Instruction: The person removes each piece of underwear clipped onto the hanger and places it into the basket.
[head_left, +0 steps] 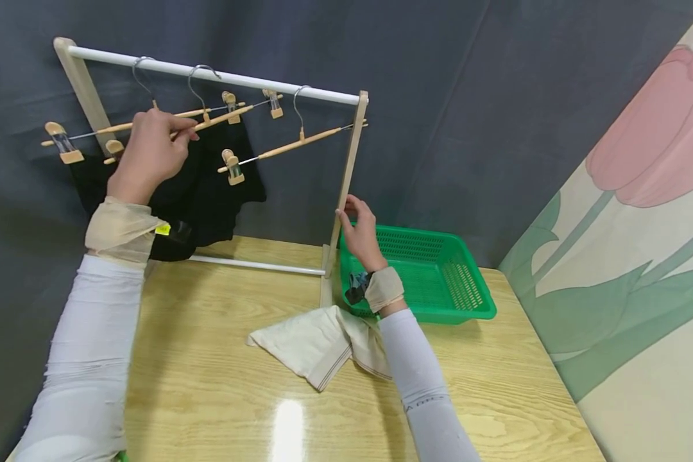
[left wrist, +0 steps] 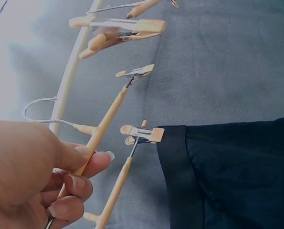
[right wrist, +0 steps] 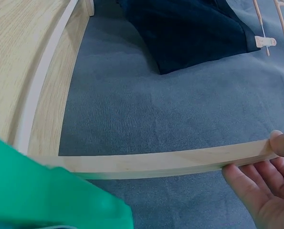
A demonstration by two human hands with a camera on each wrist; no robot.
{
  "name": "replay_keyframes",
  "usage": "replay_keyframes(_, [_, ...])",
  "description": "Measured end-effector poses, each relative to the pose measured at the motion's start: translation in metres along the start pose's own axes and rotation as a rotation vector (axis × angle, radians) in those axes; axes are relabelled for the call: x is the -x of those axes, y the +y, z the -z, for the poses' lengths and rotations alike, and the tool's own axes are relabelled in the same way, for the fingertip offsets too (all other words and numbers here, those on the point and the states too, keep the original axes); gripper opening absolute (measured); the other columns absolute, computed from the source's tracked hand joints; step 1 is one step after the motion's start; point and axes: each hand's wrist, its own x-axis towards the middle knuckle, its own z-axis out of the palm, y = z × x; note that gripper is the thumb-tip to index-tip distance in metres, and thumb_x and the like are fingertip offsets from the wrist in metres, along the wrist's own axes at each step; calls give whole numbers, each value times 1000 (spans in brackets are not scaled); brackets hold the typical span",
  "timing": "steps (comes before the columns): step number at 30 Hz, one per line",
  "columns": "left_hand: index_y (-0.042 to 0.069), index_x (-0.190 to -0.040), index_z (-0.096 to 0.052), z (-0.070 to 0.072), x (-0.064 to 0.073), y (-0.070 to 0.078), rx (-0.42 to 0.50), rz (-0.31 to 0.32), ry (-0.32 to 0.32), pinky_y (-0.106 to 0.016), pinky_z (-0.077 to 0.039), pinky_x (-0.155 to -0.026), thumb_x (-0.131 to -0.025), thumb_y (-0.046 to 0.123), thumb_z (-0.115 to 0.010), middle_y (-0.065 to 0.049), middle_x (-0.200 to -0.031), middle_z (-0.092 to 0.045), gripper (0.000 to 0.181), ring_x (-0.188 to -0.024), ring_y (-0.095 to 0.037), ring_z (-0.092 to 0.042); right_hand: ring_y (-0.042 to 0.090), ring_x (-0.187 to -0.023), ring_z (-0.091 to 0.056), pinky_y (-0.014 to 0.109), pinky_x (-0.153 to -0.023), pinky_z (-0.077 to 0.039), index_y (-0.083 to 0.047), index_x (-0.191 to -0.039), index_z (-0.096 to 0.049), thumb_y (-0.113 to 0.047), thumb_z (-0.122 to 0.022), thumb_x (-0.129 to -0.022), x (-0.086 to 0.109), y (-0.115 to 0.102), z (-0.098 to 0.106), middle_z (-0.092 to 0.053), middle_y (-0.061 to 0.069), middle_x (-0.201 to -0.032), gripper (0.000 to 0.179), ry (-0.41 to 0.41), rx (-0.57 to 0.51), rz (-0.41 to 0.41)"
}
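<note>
My left hand point(head_left: 153, 151) pinches the wooden bar of a clip hanger point(left wrist: 110, 114) between thumb and fingers. That hanger's hook is over the white rail point(head_left: 173, 68) of a small garment rack. Behind it, black shorts point(head_left: 213, 192) hang from the clips of another hanger point(left wrist: 118, 188). A third clip hanger point(head_left: 300, 142), bare, hangs nearer the right end. Low on the rack's right wooden post point(right wrist: 156, 163), my right hand point(head_left: 362, 234) grips with thumb and fingers on either side. My left hand hides part of the middle hanger in the head view.
A green plastic basket point(head_left: 468, 282) stands on the wooden table point(head_left: 219, 372), right of the rack. In front of the post lies a crumpled cream cloth point(head_left: 306, 340), partly under my right forearm. Dark curtain fabric point(head_left: 439, 128) hangs behind; a tulip-painted wall point(head_left: 658, 224) is at right.
</note>
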Motion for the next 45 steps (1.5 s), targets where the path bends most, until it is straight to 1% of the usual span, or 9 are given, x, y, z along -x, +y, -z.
replay_keyframes(13, [-2, -138, -61, -8, -7, 5, 43, 27, -31, -30, -36, -60, -106, 5, -43, -24, -126, -68, 37, -104, -34, -55, 33, -107, -63, 48, -94, -53, 5, -134, -57, -14, -58, -104, 4, 3, -2, -62, 20, -117, 35, 3, -2, -4])
replay_keyframes(16, [-2, -138, -60, -8, -8, 6, 59, 19, -19, -30, -46, -95, -106, 5, -43, -24, -124, -69, 37, -107, -35, -58, 33, -107, -64, 49, -94, -53, 3, -133, -58, -14, -58, -104, 5, 3, -4, -62, 20, -116, 34, 2, -9, 2])
replay_keyframes(19, [-4, -136, -61, -10, -10, 7, 71, 3, -11, -42, -12, -126, -105, 4, -42, -26, -123, -69, 37, -115, -39, -60, 33, -106, -64, 49, -94, -53, 2, -132, -59, -13, -59, -103, 5, 4, -4, -62, 20, -116, 32, 9, -13, 9])
replay_keyframes(20, [-5, -136, -61, -10, -10, 7, 72, 0, -13, -44, 1, -127, -105, 3, -42, -26, -123, -69, 37, -116, -39, -60, 33, -106, -63, 49, -94, -52, 2, -132, -59, -11, -59, -103, 5, 4, -4, -62, 20, -115, 32, 11, -14, 11])
replay_keyframes(22, [-5, -135, -61, -12, -11, 6, 63, 0, -16, -42, -20, -123, -105, 3, -42, -26, -122, -69, 37, -114, -39, -60, 32, -106, -63, 48, -94, -53, 2, -132, -59, -9, -59, -103, 5, 4, -4, -62, 20, -115, 31, 13, -14, 11])
replay_keyframes(25, [-5, -135, -62, -14, -12, 5, 48, 8, -26, -34, -45, -87, -105, 3, -42, -25, -123, -69, 37, -103, -36, -60, 32, -105, -63, 48, -94, -52, 2, -132, -59, -8, -59, -103, 5, 4, -4, -62, 20, -115, 31, 15, -15, 11])
replay_keyframes(31, [-2, -136, -62, -18, -10, -2, 19, 13, -48, -29, -34, -53, -105, 4, -43, -23, -124, -69, 37, -81, -31, -52, 33, -106, -63, 48, -94, -52, 6, -133, -58, -11, -58, -104, 5, 1, -2, -63, 21, -116, 34, 13, -18, 6])
replay_keyframes(39, [0, -138, -62, -24, -6, -12, 57, -17, 12, -27, -37, -66, -107, 9, -46, -22, -124, -69, 36, -93, -31, -59, 34, -106, -63, 48, -94, -52, 7, -132, -58, -10, -59, -103, 2, 0, -2, -62, 22, -116, 34, 23, -20, 23])
replay_keyframes(45, [0, -137, -63, -30, -1, -17, 73, -48, 108, -52, -37, -110, -107, 12, -48, -22, -137, -60, 35, -126, -40, -54, 34, -107, -63, 48, -93, -53, 5, -134, -57, -13, -58, -104, 3, 0, -3, -61, 21, -116, 36, 21, -21, 12])
